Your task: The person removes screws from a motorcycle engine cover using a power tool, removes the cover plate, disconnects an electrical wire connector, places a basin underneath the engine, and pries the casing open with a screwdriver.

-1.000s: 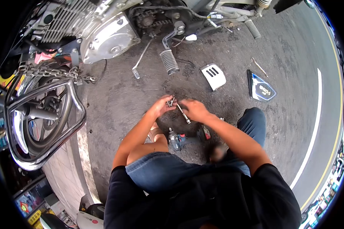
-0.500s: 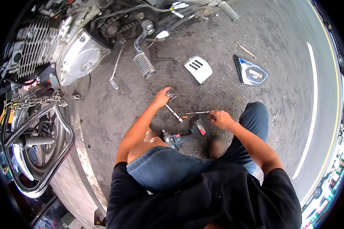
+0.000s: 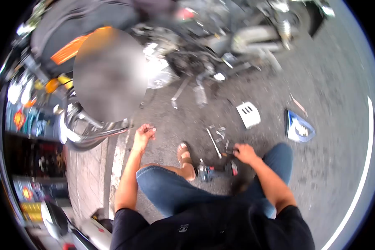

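"Leftward, away from the small silver metal pieces [image 3: 221, 135], our left hand [image 3: 145, 133] has moved. What does it hold?"

"We can't tell; it's loosely curled. Our right hand [image 3: 244, 153] grips a slim, blurred metal rod [image 3: 230, 152]."

"And the long silver metal bar [image 3: 214, 143]?"

"Lying on the dark grey asphalt [image 3: 171, 123] between our hands, just beside those pieces."

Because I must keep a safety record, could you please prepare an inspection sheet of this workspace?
Surface: dark, mottled asphalt.
Job's things: metal rod and small metal parts near the right hand; power tool lying nearby.
Clutter: white cover and blue-and-white panel, both on the asphalt.
Hands: left hand loosely curled, nothing visible in it; right hand's grip unclear.
Cables: too blurred to confirm.
Surroundings: motorcycle ahead; pale sidewalk on the left.
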Demonstrator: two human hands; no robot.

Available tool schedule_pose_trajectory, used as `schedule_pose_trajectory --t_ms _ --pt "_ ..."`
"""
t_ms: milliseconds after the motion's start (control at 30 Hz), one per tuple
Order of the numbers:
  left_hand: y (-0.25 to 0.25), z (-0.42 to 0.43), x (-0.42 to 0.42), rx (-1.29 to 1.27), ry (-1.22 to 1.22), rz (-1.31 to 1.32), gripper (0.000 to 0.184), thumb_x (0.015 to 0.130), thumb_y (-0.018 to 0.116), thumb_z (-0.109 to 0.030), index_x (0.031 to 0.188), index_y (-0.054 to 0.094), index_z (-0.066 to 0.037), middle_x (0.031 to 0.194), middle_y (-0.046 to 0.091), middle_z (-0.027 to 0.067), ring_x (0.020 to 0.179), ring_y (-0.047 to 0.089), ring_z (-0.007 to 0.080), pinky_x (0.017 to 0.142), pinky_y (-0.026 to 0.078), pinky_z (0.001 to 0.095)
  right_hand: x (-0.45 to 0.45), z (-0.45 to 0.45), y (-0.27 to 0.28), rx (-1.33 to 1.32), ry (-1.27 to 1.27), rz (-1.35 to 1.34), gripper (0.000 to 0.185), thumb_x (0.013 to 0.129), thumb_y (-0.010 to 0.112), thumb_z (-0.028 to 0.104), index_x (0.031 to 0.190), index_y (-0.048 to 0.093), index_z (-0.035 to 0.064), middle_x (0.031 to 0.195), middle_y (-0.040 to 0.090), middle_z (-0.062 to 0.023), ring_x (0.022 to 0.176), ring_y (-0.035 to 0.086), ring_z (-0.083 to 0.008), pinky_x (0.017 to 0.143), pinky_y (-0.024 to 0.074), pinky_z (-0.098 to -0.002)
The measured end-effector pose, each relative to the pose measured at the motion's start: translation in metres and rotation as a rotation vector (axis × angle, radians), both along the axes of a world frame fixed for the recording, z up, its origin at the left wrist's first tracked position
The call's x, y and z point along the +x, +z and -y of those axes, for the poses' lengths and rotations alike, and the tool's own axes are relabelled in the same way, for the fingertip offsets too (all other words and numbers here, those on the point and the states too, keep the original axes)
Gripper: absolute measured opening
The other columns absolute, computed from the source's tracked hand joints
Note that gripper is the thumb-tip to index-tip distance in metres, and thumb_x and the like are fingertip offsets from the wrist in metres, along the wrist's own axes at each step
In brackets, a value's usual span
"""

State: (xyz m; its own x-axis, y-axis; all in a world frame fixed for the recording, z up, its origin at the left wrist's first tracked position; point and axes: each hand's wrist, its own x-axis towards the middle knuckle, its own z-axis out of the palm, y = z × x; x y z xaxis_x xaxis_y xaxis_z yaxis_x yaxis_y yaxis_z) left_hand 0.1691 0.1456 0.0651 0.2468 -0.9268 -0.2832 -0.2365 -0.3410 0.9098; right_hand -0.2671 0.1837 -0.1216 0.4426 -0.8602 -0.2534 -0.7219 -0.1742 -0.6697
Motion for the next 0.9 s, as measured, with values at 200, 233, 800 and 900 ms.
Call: schedule_pose_trajectory --t_ms 200,233,800,900 --pt "0.172 -0.075 -0.025 -0.112 0.188 -0.238 0.037 0.092 0.053 -0.032 0.111 0.055 0.0 0.091 0.064 0.014 0.074 0.063 0.0187 0.07 0.053 0.03 0.066 0.018 0.046 0.053 0.197 0.104 0.034 0.083 0.057 0.034 0.106 0.06 0.0103 0.095 0.065 -0.0169 0.088 0.062 -0.0346 0.077 0.0494 -0.0441" --pt "0.187 -0.086 -0.044 -0.14 0.167 -0.289 0.044 0.092 0.051 -0.034 0.119 0.05 0.001 0.097 0.063 0.0159 0.082 0.062 0.0207 0.076 0.052 0.0327 0.077 0.016 0.037 0.083 0.225 0.182 0.034 0.083 0.056 0.035 0.107 0.06 0.0107 0.092 0.066 -0.0162 0.088 0.063 -0.0341 0.078 0.0492 -0.0435" --pt "0.063 -0.12 -0.087 0.116 -0.883 0.478 0.052 0.072 0.069 -0.032 0.114 0.053 -0.005 0.109 0.058 0.0173 0.108 0.053 0.035 0.089 0.043 0.0435 0.073 -0.046 -0.026 0.522 -0.079 0.311 0.018 0.089 0.054 0.019 0.094 0.058 0.0019 0.069 0.059 -0.0037 0.055 0.054 -0.0086 0.048 0.0433 -0.022" --pt "0.04 -0.121 -0.081 -0.108 -0.686 0.399 0.048 0.074 0.067 -0.032 0.112 0.056 -0.006 0.109 0.06 0.018 0.105 0.056 0.0333 0.087 0.045 0.043 0.098 -0.083 0.067 0.623 -0.03 0.18 0.018 0.089 0.054 0.019 0.088 0.058 0.0012 0.066 0.058 -0.0043 0.055 0.055 -0.0103 0.051 0.0451 -0.0237"
